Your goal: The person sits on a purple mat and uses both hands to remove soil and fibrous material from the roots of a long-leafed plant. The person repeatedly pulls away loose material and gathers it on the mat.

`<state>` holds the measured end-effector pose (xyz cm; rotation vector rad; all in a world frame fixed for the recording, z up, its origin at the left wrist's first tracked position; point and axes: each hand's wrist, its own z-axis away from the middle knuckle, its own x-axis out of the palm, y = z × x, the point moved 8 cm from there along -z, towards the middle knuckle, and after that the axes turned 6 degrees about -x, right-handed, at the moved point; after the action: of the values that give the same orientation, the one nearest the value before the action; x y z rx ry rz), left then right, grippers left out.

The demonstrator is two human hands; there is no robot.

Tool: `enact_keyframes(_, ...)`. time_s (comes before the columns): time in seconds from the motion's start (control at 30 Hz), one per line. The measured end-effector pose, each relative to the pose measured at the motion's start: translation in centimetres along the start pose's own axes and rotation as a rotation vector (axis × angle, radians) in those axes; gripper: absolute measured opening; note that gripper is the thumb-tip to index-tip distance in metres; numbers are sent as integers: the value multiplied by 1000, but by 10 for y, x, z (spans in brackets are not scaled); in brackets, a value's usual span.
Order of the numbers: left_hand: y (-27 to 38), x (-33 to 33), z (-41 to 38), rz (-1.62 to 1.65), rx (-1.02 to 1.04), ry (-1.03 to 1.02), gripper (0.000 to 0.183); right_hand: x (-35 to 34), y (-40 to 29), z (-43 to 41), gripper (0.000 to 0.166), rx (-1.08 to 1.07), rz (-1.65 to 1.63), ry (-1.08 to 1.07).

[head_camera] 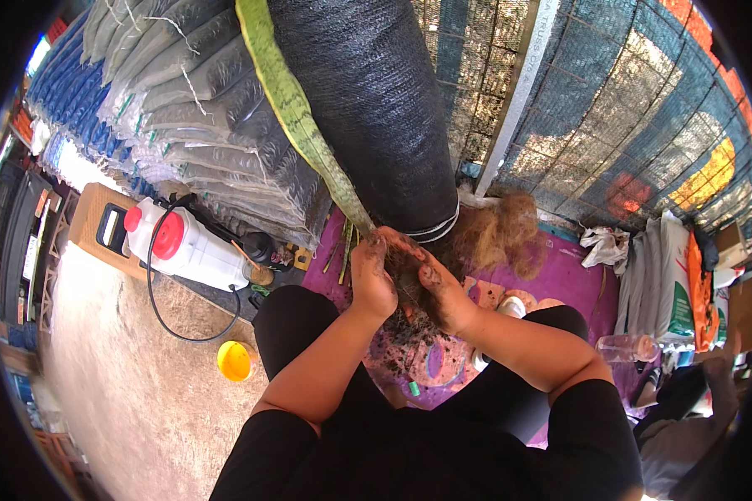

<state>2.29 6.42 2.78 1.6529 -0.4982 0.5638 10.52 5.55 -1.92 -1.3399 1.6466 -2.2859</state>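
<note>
A long snake plant leaf (313,141), mottled green and yellow, rises from between my hands. My left hand (376,272) cups the soil-covered root mass (407,282) at the leaf's base from one side. From the other side, my right hand (442,288) is pressed around the same roots, its fingers dirty with soil. The fingertips of both hands meet near the top of the clump. Loose dark soil (413,347) lies below on a purple patterned mat (326,269). Several cut green stems (348,253) lie beyond my left hand.
A black mesh roll (376,125) stands ahead, with brown coir fibre (507,232) at its right. Stacked plastic bags (225,144), a white sprayer (194,241) and a yellow cup (235,361) are left. A clear bottle (626,348) and a seated person (689,426) are right.
</note>
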Motion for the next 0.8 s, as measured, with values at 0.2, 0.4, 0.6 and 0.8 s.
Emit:
enact_keyframes(0.2,-3,13,6,-282,92,-38,37,-15,7,5,54,-153,19,158)
enact_keyframes(0.4,-5,-1,2,-248,48,15,36,-1,-4,3,53,-13,-54,94)
enact_keyframes(0.6,-1,-2,1,-186,32,33,43,2,-5,6,59,-61,121,-58)
enact_keyframes(0.8,-5,-6,3,-110,-20,24,43,8,-13,9,66,-99,160,-133)
